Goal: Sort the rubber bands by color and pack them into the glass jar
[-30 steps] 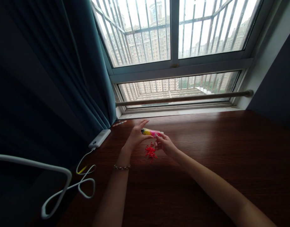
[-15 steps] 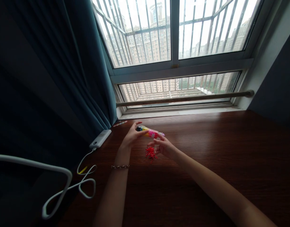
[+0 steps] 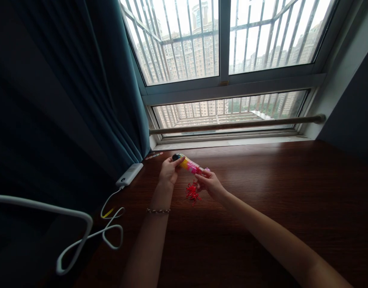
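Note:
My left hand (image 3: 169, 171) is closed around the far, dark end of a clear tube (image 3: 188, 164) filled with yellow and pink bits, held tilted above the wooden table (image 3: 262, 208). My right hand (image 3: 210, 183) pinches the tube's near, pink end. Below the tube, a small heap of red loops (image 3: 192, 192) lies on the table between the two hands. A beaded bracelet (image 3: 158, 211) is on my left wrist.
A white power bank (image 3: 129, 174) lies at the table's left edge with a white cable (image 3: 110, 232) looping toward me. A dark teal curtain (image 3: 82, 100) hangs on the left. A barred window (image 3: 226, 60) and a rail (image 3: 238, 125) run along the back.
My left hand has gone from fingers spread beside the tube to closed around its far end. The tube has tilted, its far end raised. My right hand stays at the near end.

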A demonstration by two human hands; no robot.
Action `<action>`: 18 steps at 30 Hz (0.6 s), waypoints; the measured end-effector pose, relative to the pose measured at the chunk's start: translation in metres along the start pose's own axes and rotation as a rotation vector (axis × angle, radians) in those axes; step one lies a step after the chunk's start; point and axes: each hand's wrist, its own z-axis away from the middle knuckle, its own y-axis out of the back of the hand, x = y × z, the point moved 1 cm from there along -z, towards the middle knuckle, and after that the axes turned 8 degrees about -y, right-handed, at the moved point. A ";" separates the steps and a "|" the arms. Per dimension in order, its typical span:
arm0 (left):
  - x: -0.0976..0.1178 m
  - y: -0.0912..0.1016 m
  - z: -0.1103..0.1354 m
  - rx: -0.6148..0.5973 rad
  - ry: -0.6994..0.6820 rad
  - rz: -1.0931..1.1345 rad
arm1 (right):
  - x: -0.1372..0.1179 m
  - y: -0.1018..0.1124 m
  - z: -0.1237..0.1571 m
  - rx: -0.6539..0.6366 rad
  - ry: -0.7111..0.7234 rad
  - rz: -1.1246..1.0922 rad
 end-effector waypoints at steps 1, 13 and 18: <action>-0.001 0.000 0.000 0.008 0.004 0.008 | 0.001 0.000 0.000 0.037 0.017 0.008; -0.010 -0.002 -0.002 0.083 0.060 0.149 | 0.003 0.000 0.002 0.302 0.154 0.144; -0.012 -0.003 -0.001 0.090 0.077 0.179 | 0.003 0.001 0.004 0.288 0.191 0.169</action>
